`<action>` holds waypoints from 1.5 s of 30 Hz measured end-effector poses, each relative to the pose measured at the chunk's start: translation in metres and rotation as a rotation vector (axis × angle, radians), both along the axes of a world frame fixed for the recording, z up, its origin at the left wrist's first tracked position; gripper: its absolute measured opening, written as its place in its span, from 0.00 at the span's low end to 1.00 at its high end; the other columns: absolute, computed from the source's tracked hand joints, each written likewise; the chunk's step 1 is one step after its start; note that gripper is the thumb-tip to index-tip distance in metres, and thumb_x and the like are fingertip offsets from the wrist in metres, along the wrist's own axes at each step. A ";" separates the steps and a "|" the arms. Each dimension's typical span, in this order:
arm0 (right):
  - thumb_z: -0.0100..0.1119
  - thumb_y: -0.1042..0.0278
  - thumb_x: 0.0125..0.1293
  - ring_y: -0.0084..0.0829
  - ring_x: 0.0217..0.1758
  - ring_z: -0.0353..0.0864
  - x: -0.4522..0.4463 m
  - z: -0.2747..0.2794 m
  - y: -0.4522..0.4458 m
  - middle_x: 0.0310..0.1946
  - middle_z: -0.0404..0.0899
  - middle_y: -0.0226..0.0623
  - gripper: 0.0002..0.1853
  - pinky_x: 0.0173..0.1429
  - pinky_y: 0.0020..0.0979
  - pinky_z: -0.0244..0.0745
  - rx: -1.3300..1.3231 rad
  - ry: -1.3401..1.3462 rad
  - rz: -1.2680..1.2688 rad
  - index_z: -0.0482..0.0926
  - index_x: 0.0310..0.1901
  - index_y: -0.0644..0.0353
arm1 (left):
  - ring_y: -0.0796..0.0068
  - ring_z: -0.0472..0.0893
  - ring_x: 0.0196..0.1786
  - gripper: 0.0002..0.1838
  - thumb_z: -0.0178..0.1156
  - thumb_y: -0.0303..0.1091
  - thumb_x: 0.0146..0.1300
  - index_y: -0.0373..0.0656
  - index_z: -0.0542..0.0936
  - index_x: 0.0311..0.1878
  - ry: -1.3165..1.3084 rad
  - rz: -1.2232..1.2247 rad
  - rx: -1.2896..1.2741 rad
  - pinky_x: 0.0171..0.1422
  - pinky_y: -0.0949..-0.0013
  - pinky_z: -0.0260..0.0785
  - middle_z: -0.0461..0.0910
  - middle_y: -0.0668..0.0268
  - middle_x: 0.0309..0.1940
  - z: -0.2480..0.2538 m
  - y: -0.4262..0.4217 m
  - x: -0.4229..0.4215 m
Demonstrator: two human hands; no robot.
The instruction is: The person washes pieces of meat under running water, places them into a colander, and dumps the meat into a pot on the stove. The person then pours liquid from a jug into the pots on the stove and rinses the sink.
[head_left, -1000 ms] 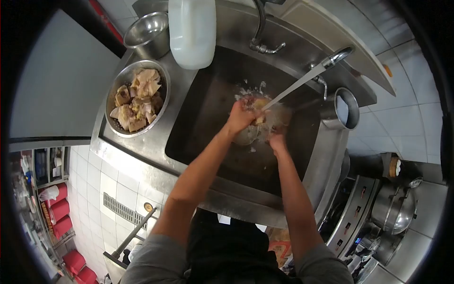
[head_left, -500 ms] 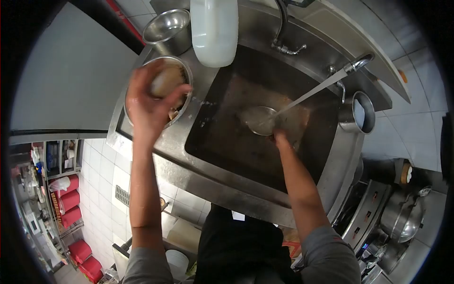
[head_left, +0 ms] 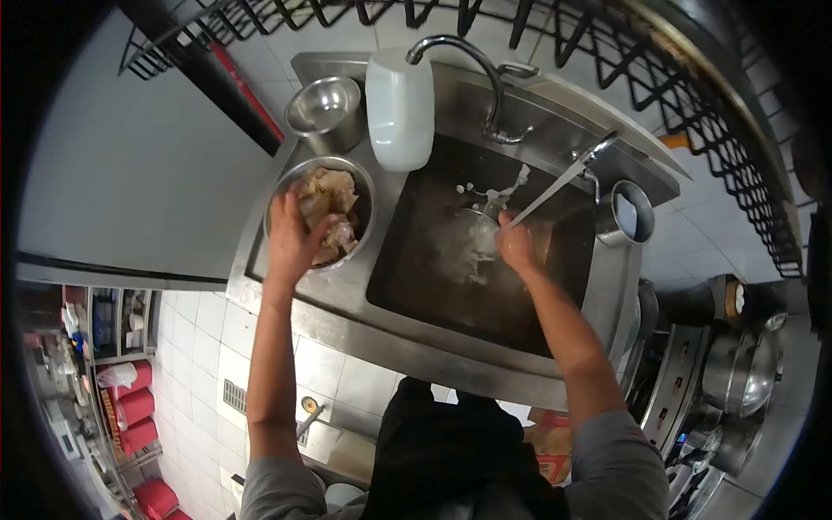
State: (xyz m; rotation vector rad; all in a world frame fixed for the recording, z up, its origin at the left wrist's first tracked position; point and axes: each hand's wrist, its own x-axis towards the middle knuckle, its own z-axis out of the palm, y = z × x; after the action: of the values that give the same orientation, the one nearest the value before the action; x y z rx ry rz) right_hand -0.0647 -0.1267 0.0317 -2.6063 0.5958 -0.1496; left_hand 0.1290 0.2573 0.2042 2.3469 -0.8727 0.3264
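My left hand (head_left: pixel 295 238) is over the near left part of a steel bowl (head_left: pixel 368 186) of pale, raw-looking chicken pieces (head_left: pixel 334 191). Its fingers are spread and appear to touch the pieces; nothing is gripped. In the dark sink (head_left: pixel 416 277), my right hand (head_left: pixel 516 243) closes on the rim of a small round metal bowl (head_left: pixel 475 217). Splashing water and motion blur hide most of that small bowl. A tap (head_left: pixel 598 149) sends a stream down close to my right hand.
A white plastic jug (head_left: pixel 400 117) stands between the bowl and the sink. Behind the bowl sits a steel pot (head_left: pixel 325 113). A second tap (head_left: pixel 494 87) arches at the back, and another steel pot (head_left: pixel 626 212) is on the right. A black wire rack (head_left: pixel 572 26) hangs overhead.
My left hand has come down from above the bowl onto the chicken. My right hand still holds the small bowl, and water now splashes out of it toward the back and front. The view has shifted upward.
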 end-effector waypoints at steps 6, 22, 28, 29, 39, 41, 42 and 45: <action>0.52 0.83 0.59 0.47 0.56 0.73 0.004 0.114 0.004 0.54 0.73 0.39 0.16 0.63 0.40 0.69 -0.297 -0.254 0.242 0.77 0.49 0.60 | 0.40 0.65 0.65 0.33 0.61 0.54 0.63 0.52 0.70 0.69 -0.114 -0.005 0.343 0.61 0.40 0.62 0.62 0.43 0.66 -0.014 0.008 0.008; 0.56 0.67 0.70 0.36 0.34 0.86 -0.080 0.079 0.045 0.42 0.79 0.46 0.16 0.34 0.35 0.86 1.295 -0.503 -0.703 0.71 0.52 0.69 | 0.56 0.77 0.59 0.34 0.63 0.45 0.67 0.33 0.66 0.68 1.689 -0.096 -0.692 0.62 0.57 0.72 0.75 0.52 0.58 -0.055 -0.183 -0.140; 0.58 0.72 0.65 0.44 0.41 0.84 -0.114 0.152 0.040 0.42 0.81 0.49 0.14 0.44 0.40 0.81 0.332 -0.467 -0.469 0.75 0.50 0.67 | 0.53 0.85 0.45 0.23 0.50 0.27 0.64 0.30 0.68 0.63 1.456 -0.385 -0.599 0.39 0.57 0.85 0.79 0.48 0.50 -0.080 -0.220 -0.130; 0.58 0.74 0.62 0.48 0.44 0.83 -0.118 0.159 0.036 0.40 0.81 0.50 0.15 0.47 0.42 0.79 -0.006 -0.579 -0.385 0.76 0.51 0.66 | 0.52 0.84 0.47 0.22 0.48 0.26 0.63 0.31 0.68 0.62 1.557 -0.394 -0.721 0.40 0.53 0.85 0.78 0.48 0.50 -0.080 -0.224 -0.132; 0.56 0.71 0.60 0.48 0.53 0.82 -0.064 0.217 0.028 0.45 0.84 0.49 0.12 0.63 0.45 0.70 -0.195 0.311 -0.063 0.84 0.44 0.60 | 0.60 0.81 0.52 0.23 0.46 0.25 0.63 0.39 0.66 0.63 1.560 -0.393 -0.909 0.47 0.54 0.83 0.76 0.56 0.52 -0.032 -0.228 -0.156; 0.55 0.70 0.60 0.48 0.57 0.79 -0.058 0.213 0.024 0.50 0.81 0.51 0.15 0.65 0.47 0.68 -0.198 0.198 -0.014 0.82 0.47 0.62 | 0.64 0.80 0.54 0.22 0.47 0.25 0.64 0.37 0.68 0.63 1.462 -0.306 -0.899 0.49 0.58 0.80 0.76 0.57 0.52 -0.014 -0.222 -0.155; 0.53 0.69 0.61 0.48 0.60 0.77 -0.063 0.204 0.027 0.54 0.79 0.51 0.16 0.66 0.48 0.67 -0.248 0.060 0.030 0.80 0.49 0.63 | 0.65 0.80 0.55 0.22 0.48 0.26 0.65 0.37 0.68 0.62 1.447 -0.351 -0.934 0.50 0.58 0.80 0.76 0.57 0.53 -0.017 -0.222 -0.149; 0.52 0.69 0.62 0.48 0.64 0.73 -0.057 0.194 0.036 0.60 0.74 0.51 0.19 0.67 0.49 0.65 -0.054 -0.073 -0.047 0.77 0.55 0.63 | 0.66 0.79 0.56 0.21 0.50 0.28 0.66 0.37 0.68 0.62 1.457 -0.445 -0.988 0.51 0.57 0.79 0.76 0.58 0.54 -0.045 -0.220 -0.149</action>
State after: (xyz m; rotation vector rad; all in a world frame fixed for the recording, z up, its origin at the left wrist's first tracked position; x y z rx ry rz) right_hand -0.1220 -0.0904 0.2260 -2.6269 0.6354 -0.2788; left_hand -0.0197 0.0373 0.1593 0.9214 -0.2767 -0.8623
